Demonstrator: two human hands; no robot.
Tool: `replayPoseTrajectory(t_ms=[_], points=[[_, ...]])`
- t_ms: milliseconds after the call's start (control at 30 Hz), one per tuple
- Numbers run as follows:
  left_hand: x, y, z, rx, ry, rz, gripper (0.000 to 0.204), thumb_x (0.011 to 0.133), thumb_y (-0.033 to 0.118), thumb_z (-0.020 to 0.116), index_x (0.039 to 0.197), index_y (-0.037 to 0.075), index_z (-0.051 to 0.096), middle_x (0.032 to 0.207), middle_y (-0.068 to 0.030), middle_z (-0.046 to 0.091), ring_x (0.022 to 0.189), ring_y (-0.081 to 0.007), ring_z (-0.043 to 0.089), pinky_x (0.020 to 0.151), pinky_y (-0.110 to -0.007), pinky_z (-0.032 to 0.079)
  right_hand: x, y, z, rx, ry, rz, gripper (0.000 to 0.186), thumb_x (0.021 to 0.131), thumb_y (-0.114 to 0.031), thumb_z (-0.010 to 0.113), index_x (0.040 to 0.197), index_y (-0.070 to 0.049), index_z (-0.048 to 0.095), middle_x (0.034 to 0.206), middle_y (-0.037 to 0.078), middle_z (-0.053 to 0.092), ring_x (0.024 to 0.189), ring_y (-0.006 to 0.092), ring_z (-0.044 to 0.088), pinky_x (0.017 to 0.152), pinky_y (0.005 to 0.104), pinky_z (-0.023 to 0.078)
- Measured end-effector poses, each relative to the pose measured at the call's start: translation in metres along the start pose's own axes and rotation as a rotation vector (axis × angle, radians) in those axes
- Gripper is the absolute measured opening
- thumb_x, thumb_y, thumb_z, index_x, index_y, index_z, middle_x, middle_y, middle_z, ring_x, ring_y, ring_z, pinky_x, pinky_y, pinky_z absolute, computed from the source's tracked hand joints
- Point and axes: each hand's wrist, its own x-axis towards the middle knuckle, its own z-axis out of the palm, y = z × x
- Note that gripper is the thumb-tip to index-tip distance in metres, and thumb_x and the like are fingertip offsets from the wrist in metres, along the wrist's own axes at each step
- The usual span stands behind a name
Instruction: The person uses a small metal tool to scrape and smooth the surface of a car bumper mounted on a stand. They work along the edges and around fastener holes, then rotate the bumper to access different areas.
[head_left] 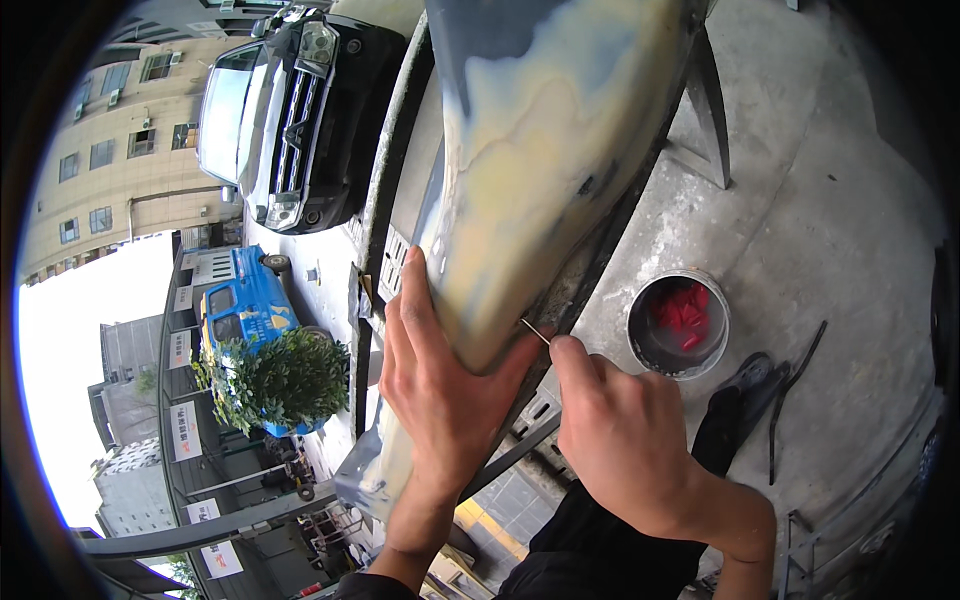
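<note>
A long curved car body panel (535, 150), which looks like a bumper, runs away from me, mottled with yellowish filler, grey and dark patches. Across its narrower near part lies my left hand (440, 380), fingers stretched toward the left edge and thumb spread to the right. Beside that thumb, my right hand (625, 430) is closed on a thin metal pick (536, 330). Its tip meets the panel's right edge, while the fist hides the rest, so its exact kind is unclear.
A dark frame (715, 120) supports the panel. On the concrete floor at right stand a bucket (680, 325) with red cloth in liquid and a dark bent strip (795, 400). My shoe (760, 390) is nearby. At left are a black car (300, 120), blue truck (245, 295) and leafy plant (275, 380).
</note>
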Motion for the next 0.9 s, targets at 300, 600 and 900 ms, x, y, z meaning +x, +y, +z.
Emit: replayPoseTrajectory(t_ms=[300,600,900], points=[[0.000,0.001,0.000,0.004,0.004,0.010,0.102,0.058,0.029,0.089,0.140,-0.002,0.038,0.105,-0.0183,0.059,0.089,-0.0352,0.063,0.074,-0.042,0.052,0.015,0.034,0.000,0.846,-0.229,0.157,0.019,0.098,-0.012,0.052,0.093,0.003,0.063,0.054,0.003,0.046,0.047,0.0103,0.046,0.046,0.0281,0.034],[-0.002,-0.004,0.001,-0.059,0.035,0.023,0.101,0.059,0.034,0.090,0.139,-0.001,0.041,0.105,-0.0194,0.060,0.091,-0.0363,0.063,0.076,-0.042,0.052,0.008,0.009,-0.001,1.040,-0.433,-0.061,0.016,0.095,-0.011,0.053,0.090,0.002,0.062,0.061,0.005,0.052,0.053,0.0101,0.041,0.051,0.0266,0.036],[-0.011,-0.011,-0.004,-0.296,0.011,-0.055,0.097,0.062,0.025,0.091,0.141,0.001,0.041,0.123,-0.0207,0.061,0.105,-0.0333,0.064,0.091,-0.040,0.051,-0.011,0.044,-0.024,0.952,-0.197,0.186,0.021,0.100,-0.015,0.048,0.090,0.000,0.060,0.059,-0.005,0.038,0.054,0.0021,0.034,0.049,0.0209,0.029]])
